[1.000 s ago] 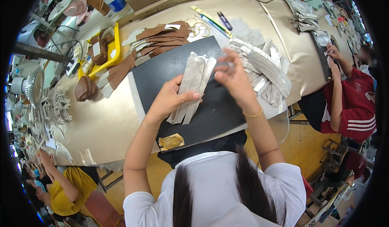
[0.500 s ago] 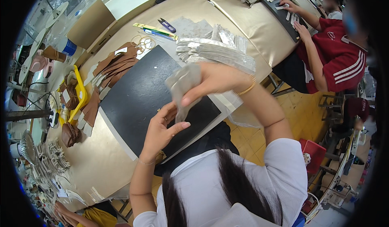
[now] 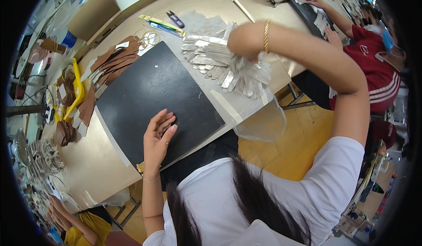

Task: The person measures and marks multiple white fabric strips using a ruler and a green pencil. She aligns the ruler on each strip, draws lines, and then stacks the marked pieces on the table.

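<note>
My left hand (image 3: 159, 134) hovers over the lower part of a black mat (image 3: 149, 87), thumb and fingers apart, with nothing held in it. Out to the right, my right hand (image 3: 247, 41) reaches over a fanned pile of silvery-grey strips (image 3: 213, 52). Its fingertips are mostly hidden and blurred. Beneath them a smeared grey strip (image 3: 239, 65) moves with the hand and looks gripped by it. More grey strips (image 3: 248, 81) spread below that hand, toward the table edge.
Brown leather pieces (image 3: 115, 59) and a yellow basket (image 3: 79, 90) lie left of the mat. Behind it are purple thread snips (image 3: 176, 19), a yellow cutter (image 3: 151, 19) and rubber bands (image 3: 147, 39). A clear plastic bag (image 3: 263, 123) hangs off the edge. A co-worker in red (image 3: 373, 57) sits at right.
My right hand has left my left hand and swung right and away to the strip pile, taking the grey piece with it. My left hand has loosened and stayed over the mat.
</note>
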